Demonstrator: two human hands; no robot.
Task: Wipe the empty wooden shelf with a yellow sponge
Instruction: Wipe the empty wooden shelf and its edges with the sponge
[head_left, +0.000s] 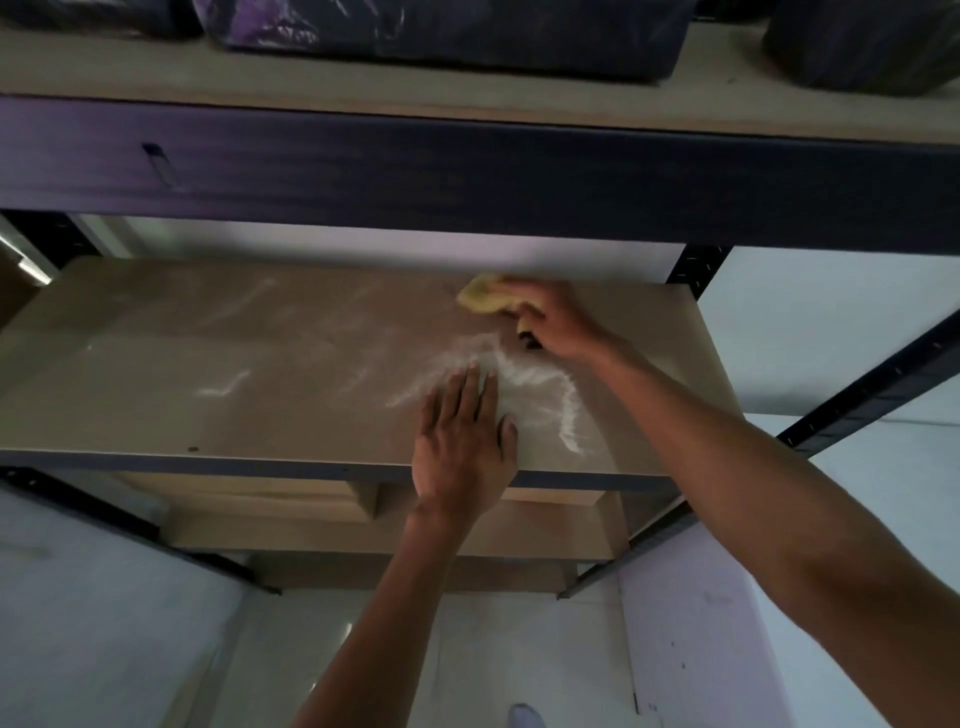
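The empty wooden shelf (218, 364) spans the middle of the view, its brown board streaked with white powdery marks, thickest right of centre. My right hand (558, 325) presses the yellow sponge (480, 297) onto the board near the back right, fingers closed over it. My left hand (462, 441) lies flat on the front part of the shelf, fingers spread, just left of the thick white streak (545, 384).
A dark metal beam (467, 171) of the upper shelf crosses right above, with dark bags (447, 31) on it. Black perforated uprights (696, 270) stand at the right. Lower shelves with boards (363, 525) sit beneath. Pale walls and floor surround the rack.
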